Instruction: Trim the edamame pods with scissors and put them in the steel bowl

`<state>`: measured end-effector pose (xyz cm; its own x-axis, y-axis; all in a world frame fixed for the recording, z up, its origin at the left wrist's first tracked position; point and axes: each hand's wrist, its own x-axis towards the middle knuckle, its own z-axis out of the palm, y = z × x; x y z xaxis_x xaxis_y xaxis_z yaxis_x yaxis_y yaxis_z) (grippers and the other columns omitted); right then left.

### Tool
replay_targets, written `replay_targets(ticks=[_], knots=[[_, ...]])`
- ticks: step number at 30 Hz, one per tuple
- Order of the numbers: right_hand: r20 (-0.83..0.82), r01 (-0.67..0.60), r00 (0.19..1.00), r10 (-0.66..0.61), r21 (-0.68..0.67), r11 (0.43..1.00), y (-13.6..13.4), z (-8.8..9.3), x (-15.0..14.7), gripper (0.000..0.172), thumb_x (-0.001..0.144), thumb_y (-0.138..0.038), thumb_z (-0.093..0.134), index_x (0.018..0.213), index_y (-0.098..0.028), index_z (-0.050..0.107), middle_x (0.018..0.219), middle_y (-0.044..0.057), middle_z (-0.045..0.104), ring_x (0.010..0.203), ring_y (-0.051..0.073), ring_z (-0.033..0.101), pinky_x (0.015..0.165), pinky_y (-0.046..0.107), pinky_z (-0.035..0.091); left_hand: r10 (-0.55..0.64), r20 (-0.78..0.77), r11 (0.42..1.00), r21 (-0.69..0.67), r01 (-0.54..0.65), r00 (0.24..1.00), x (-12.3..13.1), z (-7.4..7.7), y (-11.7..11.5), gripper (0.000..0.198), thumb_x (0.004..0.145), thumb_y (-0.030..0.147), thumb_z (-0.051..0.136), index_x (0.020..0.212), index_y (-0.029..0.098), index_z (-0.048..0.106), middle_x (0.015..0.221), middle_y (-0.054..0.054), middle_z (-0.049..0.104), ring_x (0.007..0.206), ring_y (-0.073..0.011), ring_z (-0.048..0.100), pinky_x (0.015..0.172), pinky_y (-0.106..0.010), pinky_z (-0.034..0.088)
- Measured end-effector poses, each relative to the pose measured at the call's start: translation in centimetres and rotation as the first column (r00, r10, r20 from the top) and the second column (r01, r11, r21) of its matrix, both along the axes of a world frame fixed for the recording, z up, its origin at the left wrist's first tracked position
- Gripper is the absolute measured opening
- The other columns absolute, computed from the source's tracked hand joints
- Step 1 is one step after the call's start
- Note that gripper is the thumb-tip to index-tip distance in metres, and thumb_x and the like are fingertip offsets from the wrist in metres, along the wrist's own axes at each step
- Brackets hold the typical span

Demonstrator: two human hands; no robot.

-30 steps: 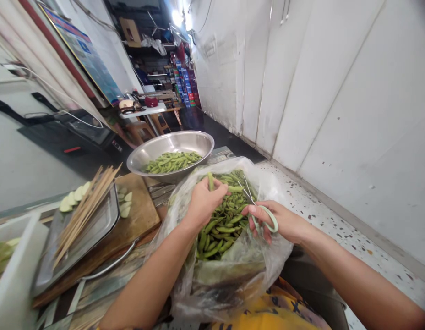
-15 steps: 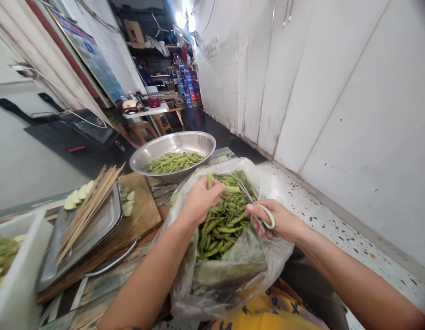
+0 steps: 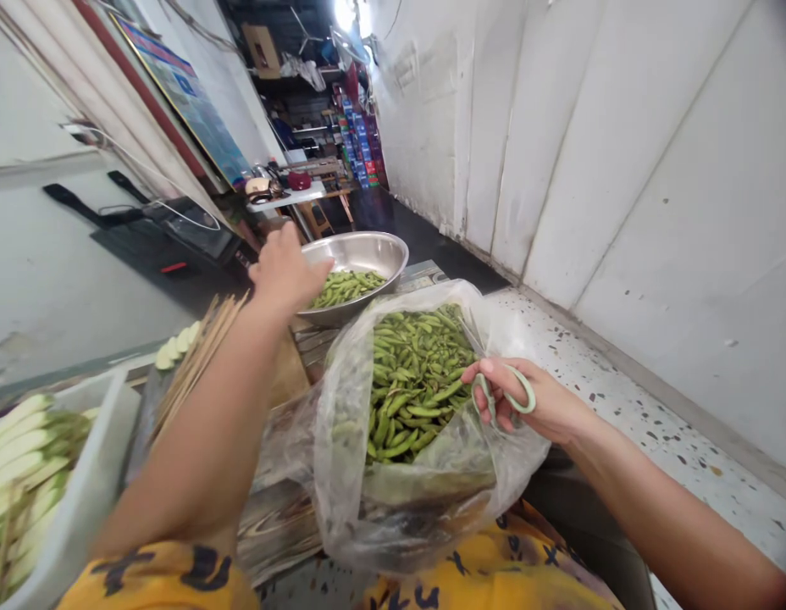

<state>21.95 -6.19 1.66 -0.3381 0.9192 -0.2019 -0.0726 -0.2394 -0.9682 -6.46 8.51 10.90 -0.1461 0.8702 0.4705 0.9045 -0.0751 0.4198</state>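
Over the left rim of a steel bowl (image 3: 395,273) hovers my left hand (image 3: 285,269), raised, thumb stretched away from the other fingers, with no pod showing in it. Green edamame pods (image 3: 348,286) lie in that bowl. A clear plastic bag (image 3: 345,440) stands open in front of me, filled with more edamame pods (image 3: 406,398). At the bag's right side, my right hand (image 3: 507,394) has its fingers through the pale green handles of a pair of scissors (image 3: 525,391). The blades point up and away, partly lost against the plastic.
On the left, a white tub (image 3: 107,424) holds pale green slices and sticks. Wooden skewers (image 3: 196,360) and more slices (image 3: 177,343) lie behind my left forearm, beside a wooden board (image 3: 290,373). A white wall (image 3: 558,152) runs along the right.
My left hand has moved from above the bag, where it held a pod at the scissors, up and left to the bowl. My right hand keeps the scissors by the bag. The view has shifted slightly.
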Motion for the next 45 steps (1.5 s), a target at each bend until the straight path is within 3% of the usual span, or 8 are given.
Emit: replay_targets(ticks=[3, 5, 9, 17, 32, 35, 40, 45], knots=[[-0.011, 0.038, 0.999, -0.038, 0.009, 0.999, 0.0, 0.2, 0.5, 0.051, 0.076, -0.061, 0.062, 0.090, -0.012, 0.061, 0.062, 0.002, 0.056, 0.052, 0.013, 0.055, 0.036, 0.019, 0.035, -0.369, -0.067, 0.923, -0.138, 0.358, 0.927, 4.4, -2.4, -4.1, 0.036, 0.074, 0.036, 0.067, 0.104, 0.016, 0.063, 0.106, -0.012, 0.065, 0.101, -0.0300, 0.056, 0.091, -0.039, 0.038], [0.000, 0.053, 0.999, -0.053, 0.009, 0.999, 0.0, 0.2, 0.8, 0.051, 0.075, -0.062, 0.063, 0.089, -0.012, 0.060, 0.061, 0.003, 0.057, 0.052, 0.014, 0.056, 0.035, 0.019, 0.034, -0.627, -0.019, 0.739, -0.329, 0.588, 0.778, 7.4, -5.0, -7.1, 0.021, 0.077, 0.038, 0.063, 0.084, 0.019, 0.069, 0.089, -0.008, 0.069, 0.087, -0.0252, 0.060, 0.086, -0.036, 0.038], [0.077, 0.026, 0.997, -0.027, 0.014, 1.000, -0.1, 0.1, 1.0, 0.050, 0.074, -0.062, 0.063, 0.086, -0.014, 0.060, 0.060, 0.002, 0.057, 0.051, 0.014, 0.055, 0.036, 0.020, 0.035, -0.750, -0.033, 0.606, -0.433, 0.667, 0.660, 10.6, -9.2, -10.0, 0.019, 0.075, 0.035, 0.064, 0.066, 0.018, 0.067, 0.068, -0.007, 0.065, 0.074, -0.0235, 0.059, 0.079, -0.035, 0.036], [0.227, -0.143, 0.965, 0.128, 0.048, 0.989, -0.3, -0.2, 0.8, 0.047, 0.077, -0.062, 0.059, 0.072, -0.016, 0.055, 0.059, 0.000, 0.056, 0.046, 0.011, 0.050, 0.036, 0.020, 0.036, -0.558, 0.498, 0.607, -0.301, 0.736, 0.664, 8.4, -7.6, -9.1, 0.026, 0.082, 0.036, 0.054, 0.073, 0.017, 0.069, 0.072, -0.001, 0.067, 0.069, -0.0159, 0.056, 0.067, -0.024, 0.039], [0.339, -0.115, 0.936, 0.092, 0.048, 0.992, 0.3, 0.1, -1.0, 0.044, 0.076, -0.054, 0.066, 0.059, -0.017, 0.049, 0.046, -0.004, 0.051, 0.035, 0.007, 0.043, 0.035, 0.019, 0.028, -0.446, 0.709, 0.491, -0.316, 0.812, 0.546, 8.1, -8.0, -8.9, 0.027, 0.078, 0.037, 0.060, 0.064, 0.014, 0.063, 0.058, 0.002, 0.057, 0.054, -0.0096, 0.047, 0.055, -0.021, 0.036], [0.308, -0.084, 0.949, 0.072, 0.029, 0.996, 0.5, -0.5, -1.1, 0.042, 0.075, -0.053, 0.067, 0.061, -0.016, 0.051, 0.046, -0.004, 0.052, 0.035, 0.007, 0.044, 0.034, 0.019, 0.027, -0.256, 0.846, 0.475, -0.312, 0.823, 0.468, 8.1, -8.2, -8.6, 0.021, 0.074, 0.034, 0.066, 0.073, 0.013, 0.063, 0.061, 0.000, 0.061, 0.055, -0.0094, 0.054, 0.054, -0.020, 0.039], [0.168, -0.120, 0.979, 0.119, -0.001, 0.993, 0.4, -0.7, -1.0, 0.044, 0.076, -0.059, 0.063, 0.079, -0.016, 0.055, 0.055, -0.003, 0.056, 0.044, 0.010, 0.049, 0.034, 0.018, 0.035, -0.007, 0.989, 0.562, -0.121, 0.818, 0.151, 8.3, -7.8, -8.5, 0.024, 0.068, 0.021, 0.076, 0.079, 0.012, 0.056, 0.079, -0.004, 0.069, 0.080, -0.0158, 0.069, 0.075, -0.027, 0.053], [0.166, -0.100, 0.981, 0.097, 0.008, 0.995, 0.2, -0.2, -1.2, 0.050, 0.075, -0.064, 0.061, 0.081, -0.015, 0.056, 0.060, -0.001, 0.056, 0.048, 0.010, 0.053, 0.034, 0.017, 0.037, 0.005, 0.994, 0.621, -0.089, 0.779, 0.110, 8.4, -7.6, -8.6, 0.019, 0.070, 0.015, 0.074, 0.076, 0.010, 0.056, 0.072, -0.004, 0.070, 0.076, -0.0169, 0.070, 0.074, -0.028, 0.055]])
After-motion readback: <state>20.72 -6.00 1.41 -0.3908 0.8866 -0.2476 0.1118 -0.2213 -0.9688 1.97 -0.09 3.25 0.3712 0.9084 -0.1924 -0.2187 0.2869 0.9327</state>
